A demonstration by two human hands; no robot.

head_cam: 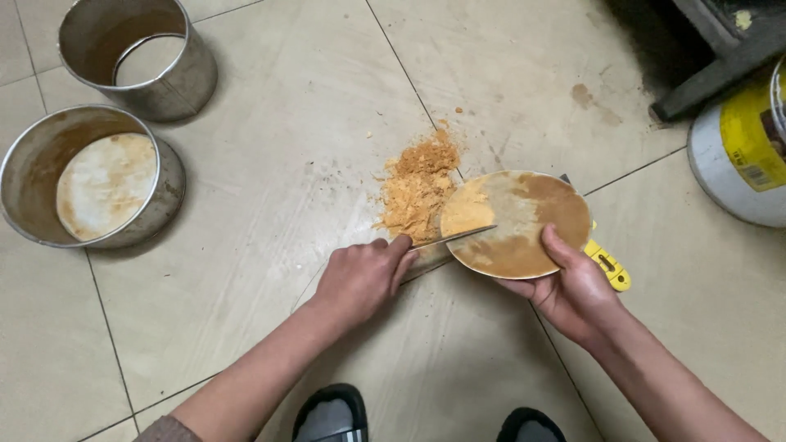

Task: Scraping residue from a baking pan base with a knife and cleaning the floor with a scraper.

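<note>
Two hands scrape a crusted round metal disc (516,223) with a flat blade (453,238).

A floor (270,123) of large pale beige tiles with thin dark joints carries everything. At the upper left stand 2 round metal tins: the farther tin (139,56) near the top edge, the nearer tin (86,176) just below it, holding a pale stained disc. Near the middle lies a heap of orange-brown crumbs (417,188), with stray bits around it. A brown stain (583,96) marks the tile to the right. At the right edge stands a white and yellow bucket (741,155).
</note>
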